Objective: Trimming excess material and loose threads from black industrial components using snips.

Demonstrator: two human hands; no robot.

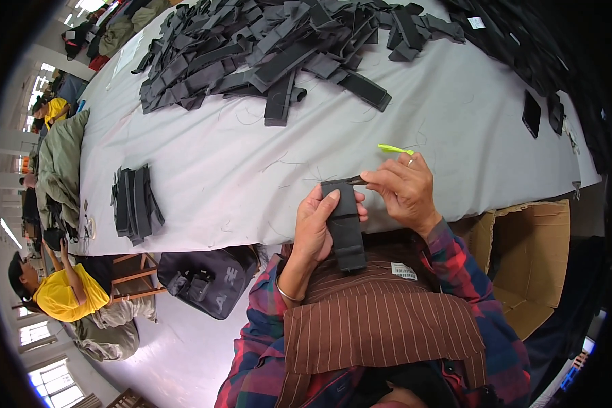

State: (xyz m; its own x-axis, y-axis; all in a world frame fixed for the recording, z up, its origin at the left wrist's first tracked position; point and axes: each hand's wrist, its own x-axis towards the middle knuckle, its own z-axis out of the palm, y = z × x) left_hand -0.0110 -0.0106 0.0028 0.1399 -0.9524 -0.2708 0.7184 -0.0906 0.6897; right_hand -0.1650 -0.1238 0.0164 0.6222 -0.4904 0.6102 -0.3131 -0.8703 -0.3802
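Observation:
My left hand point(315, 221) grips a dark grey fabric strip point(347, 234), thumb in front and fingers behind. The strip hangs down towards my apron, with its top edge uppermost. My right hand point(404, 187) is closed on small dark thread snips point(355, 180), their tip touching the strip's upper right corner. Most of the snips is hidden by my fingers. A neon yellow tie point(394, 149) sticks out above that hand. Loose threads point(313, 175) lie on the cloth just beyond the strip.
A large heap of dark strips point(251, 54) covers the far side of the pale cloth-covered table point(204, 156). A small stack of strips point(136, 204) stands at left. A phone point(531, 114) lies at right, above an open cardboard box point(530, 265). People in yellow work at far left.

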